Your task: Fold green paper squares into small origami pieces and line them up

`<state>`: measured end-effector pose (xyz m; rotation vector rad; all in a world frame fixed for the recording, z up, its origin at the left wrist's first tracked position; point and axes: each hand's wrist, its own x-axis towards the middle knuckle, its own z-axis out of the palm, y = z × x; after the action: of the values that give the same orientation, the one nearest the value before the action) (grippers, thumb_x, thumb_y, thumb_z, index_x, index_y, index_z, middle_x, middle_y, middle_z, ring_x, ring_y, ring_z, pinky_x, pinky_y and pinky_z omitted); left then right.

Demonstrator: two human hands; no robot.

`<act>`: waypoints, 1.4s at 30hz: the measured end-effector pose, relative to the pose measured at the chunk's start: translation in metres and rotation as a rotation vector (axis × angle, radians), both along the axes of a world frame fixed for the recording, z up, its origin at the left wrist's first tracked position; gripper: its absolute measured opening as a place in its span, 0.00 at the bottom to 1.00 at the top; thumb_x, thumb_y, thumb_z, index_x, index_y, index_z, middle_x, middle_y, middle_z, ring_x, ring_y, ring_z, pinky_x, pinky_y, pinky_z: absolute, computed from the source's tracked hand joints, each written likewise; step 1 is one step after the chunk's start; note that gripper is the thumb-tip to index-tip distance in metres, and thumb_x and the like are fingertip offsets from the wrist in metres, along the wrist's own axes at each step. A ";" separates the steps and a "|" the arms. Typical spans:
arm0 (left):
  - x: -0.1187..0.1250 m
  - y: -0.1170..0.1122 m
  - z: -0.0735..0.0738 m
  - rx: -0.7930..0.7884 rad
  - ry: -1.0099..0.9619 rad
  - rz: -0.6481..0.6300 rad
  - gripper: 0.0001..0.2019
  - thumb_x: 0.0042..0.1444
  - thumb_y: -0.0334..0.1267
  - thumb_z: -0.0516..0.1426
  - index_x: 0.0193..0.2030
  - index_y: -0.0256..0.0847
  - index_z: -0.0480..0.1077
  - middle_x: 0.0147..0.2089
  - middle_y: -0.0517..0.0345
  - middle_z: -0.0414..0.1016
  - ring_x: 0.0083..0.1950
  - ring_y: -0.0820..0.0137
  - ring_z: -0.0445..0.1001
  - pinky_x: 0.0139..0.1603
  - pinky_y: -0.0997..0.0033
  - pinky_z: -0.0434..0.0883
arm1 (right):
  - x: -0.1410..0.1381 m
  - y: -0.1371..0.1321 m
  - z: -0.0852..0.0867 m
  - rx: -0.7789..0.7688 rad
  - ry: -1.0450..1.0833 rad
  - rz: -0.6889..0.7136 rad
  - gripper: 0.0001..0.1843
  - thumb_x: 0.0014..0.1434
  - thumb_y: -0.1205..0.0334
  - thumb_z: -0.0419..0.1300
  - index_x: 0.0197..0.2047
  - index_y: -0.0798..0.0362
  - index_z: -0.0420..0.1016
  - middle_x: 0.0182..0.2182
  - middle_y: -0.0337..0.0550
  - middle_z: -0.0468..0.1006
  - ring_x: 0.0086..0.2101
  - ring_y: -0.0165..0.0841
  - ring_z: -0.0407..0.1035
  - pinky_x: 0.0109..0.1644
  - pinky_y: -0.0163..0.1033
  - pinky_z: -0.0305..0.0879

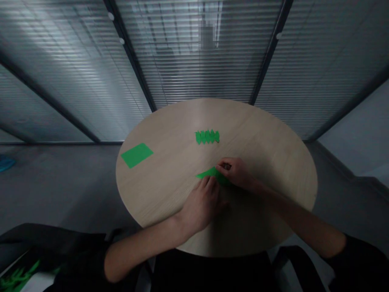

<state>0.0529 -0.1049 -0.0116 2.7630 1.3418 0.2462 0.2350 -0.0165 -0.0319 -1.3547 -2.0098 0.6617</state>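
A piece of green paper (207, 173) lies on the table between my two hands, partly covered by them. My left hand (205, 200) has its fingers bent and pressed together on the near edge of the paper. At the paper's far right edge, my right hand (237, 172) is closed in a pinch, thumb against forefinger. Whether the sheet is folded there is hidden under the fingers. Beyond my hands sits a row of several small green paper pieces (207, 136) with pointed ends, side by side.
A flat green paper sheet (136, 155) rests at the left of the round wooden table (170, 125). Glass panels with blinds (200, 73) stand behind the table. Green scraps (20, 278) show at the lower left, near a black chair (54, 231). A blue object (6, 163) is on the floor.
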 end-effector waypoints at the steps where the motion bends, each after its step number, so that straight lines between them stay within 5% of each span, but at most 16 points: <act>1: 0.000 -0.001 0.001 -0.020 0.011 0.012 0.24 0.68 0.49 0.61 0.58 0.27 0.73 0.56 0.38 0.75 0.57 0.48 0.73 0.61 0.49 0.75 | 0.000 0.000 0.000 0.001 0.000 -0.006 0.12 0.62 0.56 0.62 0.32 0.54 0.80 0.27 0.43 0.81 0.28 0.32 0.70 0.33 0.37 0.60; 11: -0.007 -0.026 0.020 -0.011 0.113 0.173 0.30 0.66 0.54 0.62 0.68 0.40 0.68 0.60 0.40 0.73 0.61 0.40 0.69 0.62 0.31 0.69 | -0.002 0.001 -0.002 0.010 -0.011 -0.050 0.11 0.61 0.57 0.63 0.32 0.54 0.81 0.27 0.43 0.81 0.27 0.32 0.69 0.33 0.37 0.59; 18: -0.001 -0.015 0.010 0.099 0.033 0.067 0.29 0.64 0.59 0.61 0.55 0.32 0.74 0.58 0.36 0.75 0.62 0.44 0.71 0.63 0.43 0.73 | -0.001 -0.001 0.001 -0.015 0.004 -0.013 0.11 0.62 0.57 0.62 0.33 0.54 0.81 0.27 0.43 0.82 0.28 0.33 0.72 0.32 0.36 0.61; 21: 0.002 -0.009 -0.002 0.121 0.010 -0.013 0.28 0.67 0.55 0.60 0.59 0.28 0.72 0.61 0.34 0.74 0.64 0.46 0.71 0.64 0.48 0.73 | -0.001 -0.001 0.002 -0.023 0.005 -0.006 0.11 0.62 0.57 0.62 0.33 0.54 0.81 0.27 0.43 0.82 0.27 0.33 0.72 0.32 0.36 0.61; 23: 0.002 -0.008 -0.005 0.080 0.013 -0.011 0.19 0.69 0.47 0.61 0.55 0.30 0.74 0.57 0.39 0.77 0.59 0.49 0.74 0.61 0.51 0.76 | -0.001 -0.002 0.003 -0.017 0.004 -0.013 0.11 0.62 0.57 0.62 0.33 0.54 0.81 0.27 0.43 0.82 0.27 0.33 0.71 0.32 0.36 0.61; 25: 0.000 -0.009 -0.003 0.065 0.041 0.025 0.14 0.69 0.43 0.60 0.53 0.33 0.75 0.53 0.42 0.78 0.57 0.49 0.75 0.60 0.46 0.75 | -0.002 -0.002 0.002 -0.011 0.001 -0.014 0.11 0.62 0.57 0.62 0.33 0.54 0.81 0.27 0.43 0.82 0.28 0.33 0.71 0.33 0.36 0.61; 32: -0.009 -0.021 0.011 0.057 0.137 0.163 0.27 0.67 0.48 0.62 0.69 0.43 0.67 0.61 0.39 0.72 0.63 0.38 0.68 0.61 0.28 0.69 | -0.002 -0.001 0.000 0.007 -0.012 -0.023 0.11 0.63 0.57 0.62 0.33 0.54 0.82 0.29 0.44 0.83 0.28 0.33 0.71 0.34 0.37 0.60; 42: -0.008 -0.012 0.014 0.050 0.091 0.110 0.23 0.66 0.52 0.62 0.61 0.42 0.74 0.57 0.40 0.73 0.62 0.42 0.69 0.66 0.28 0.64 | -0.002 -0.002 0.002 0.007 -0.018 -0.026 0.10 0.62 0.58 0.63 0.33 0.53 0.82 0.27 0.43 0.82 0.27 0.32 0.72 0.33 0.36 0.61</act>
<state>0.0446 -0.1168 0.0027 2.7760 1.5325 0.1629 0.2328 -0.0181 -0.0296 -1.3849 -2.0039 0.6326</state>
